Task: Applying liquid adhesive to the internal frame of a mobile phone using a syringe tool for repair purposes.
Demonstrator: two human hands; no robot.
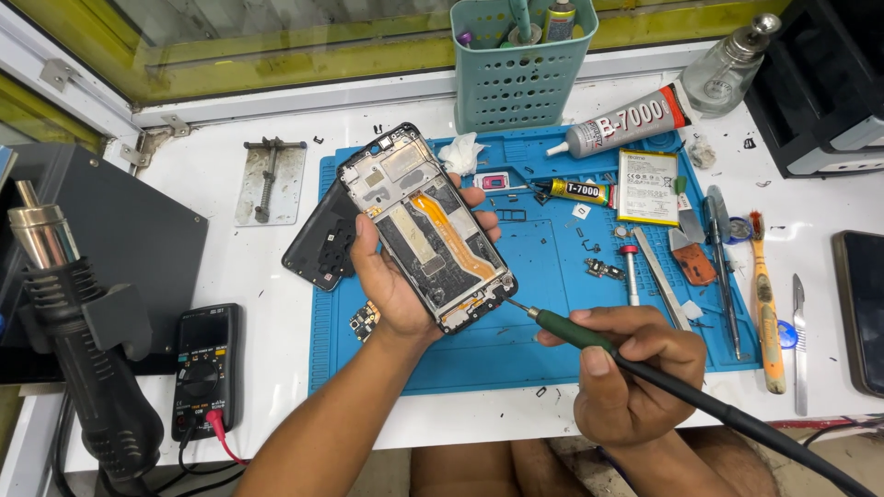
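My left hand point(391, 276) holds an opened phone frame point(424, 225) tilted above the blue work mat point(552, 350), its inside facing up with an orange flex cable running down it. My right hand point(626, 368) grips a green-handled soldering iron point(575, 333) like a pen. The iron's thin tip touches the lower right corner of the phone frame. A black cable runs from the iron off to the lower right.
A black back cover point(318, 241) lies left of the phone. A battery point(647, 187), glue tubes point(626, 120), tweezers, a brush point(764, 304) and small parts lie on the right. A teal basket point(520, 64) stands behind. Hot-air gun point(83, 350) and multimeter point(207, 368) stand left.
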